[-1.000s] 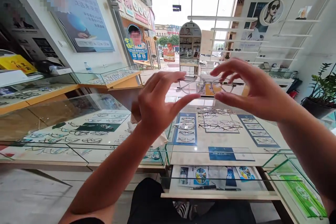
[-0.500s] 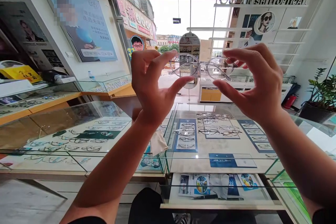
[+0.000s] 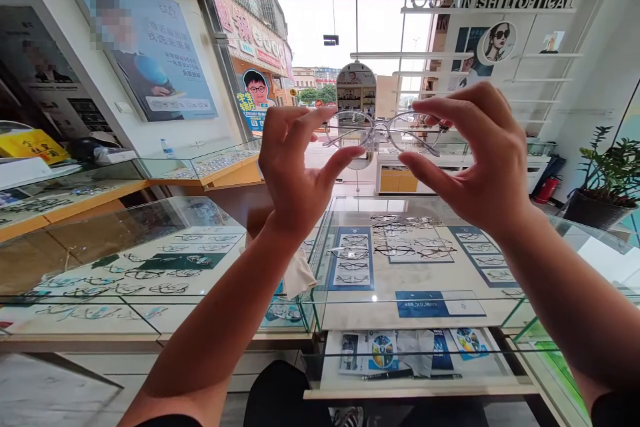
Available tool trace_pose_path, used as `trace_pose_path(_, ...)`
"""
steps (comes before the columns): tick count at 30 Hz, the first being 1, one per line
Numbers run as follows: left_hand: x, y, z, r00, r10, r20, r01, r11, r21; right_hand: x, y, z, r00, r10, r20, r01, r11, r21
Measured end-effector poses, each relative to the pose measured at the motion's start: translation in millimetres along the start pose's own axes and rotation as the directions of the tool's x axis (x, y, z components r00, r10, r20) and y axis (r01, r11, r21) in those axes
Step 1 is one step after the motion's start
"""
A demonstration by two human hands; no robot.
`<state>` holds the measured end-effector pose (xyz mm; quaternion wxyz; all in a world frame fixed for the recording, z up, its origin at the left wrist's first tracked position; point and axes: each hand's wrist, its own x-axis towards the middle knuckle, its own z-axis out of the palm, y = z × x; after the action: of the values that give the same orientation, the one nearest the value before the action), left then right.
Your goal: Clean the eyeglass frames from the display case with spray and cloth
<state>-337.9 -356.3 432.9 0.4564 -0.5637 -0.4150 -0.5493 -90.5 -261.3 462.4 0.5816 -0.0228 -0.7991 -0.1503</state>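
Head view: both hands were raised in front of the wearer, out over the counter. Left hand (image 3: pixel 295 167) grasped one end of a pair of eyeglasses (image 3: pixel 381 125), forefinger near the top of the rim, thumb underneath. Right hand (image 3: pixel 485 153) had the other end, fingers curled by the hinge, thumb low. Exactly where each thumb met the rim: could not tell. Eyeglasses hung in the air between the hands, roughly level. Side arms showed through the lenses, apparently folded; not certain.

Step in hand, as judged: a two-handed hold at the ends, frame up in view. From such a hold, any move called for a light, even grip, both ends kept level, fingertips off the lenses; uneven pull could twist the thin frame.

Beyond the eyeglasses, a round-topped mirror (image 3: pixel 356 83). Below, the glass counter (image 3: pixel 355 310) held more frames, some on a blue-edged tray (image 3: pixel 370 280). Blue and white card (image 3: pixel 423 304) lay nearer the wearer. Pale cloth (image 3: pixel 299 273) sat beside the left forearm. Nearest, an open drawer (image 3: pixel 425 394) with printed papers (image 3: pixel 383 350) and a dark pen (image 3: pixel 387 375). Far right, a potted plant (image 3: pixel 607 167) and a fire extinguisher (image 3: pixel 547 189).
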Motion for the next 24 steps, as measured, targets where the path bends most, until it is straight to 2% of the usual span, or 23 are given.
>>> trace_pose_path(9, 2, 11, -2.2, 0.999, -0.036, 0.032, 0.036, 0.999, 0.001, -4, 5, -1, 1.0, 0.018, 0.008, -0.018, 1.0, 0.021)
trace_pose_path(15, 6, 21, -0.9, 0.996, 0.077, -0.053, -0.079, 0.996, -0.036, -6, 9, -2, 1.0, 0.02, 0.009, -0.021, 0.999, 0.027)
trace_pose_path(18, 7, 24, -0.9, 0.994, 0.094, -0.063, -0.096, 0.995, -0.037, -6, 8, -4, 1.0, 0.026, 0.009, -0.026, 0.999, 0.019)
trace_pose_path(24, 3, 21, -0.8, 1.0, 0.011, 0.002, -0.011, 0.998, 0.067, -5, 5, -6, 1.0, 0.0, -0.022, 0.001, 0.999, 0.035)
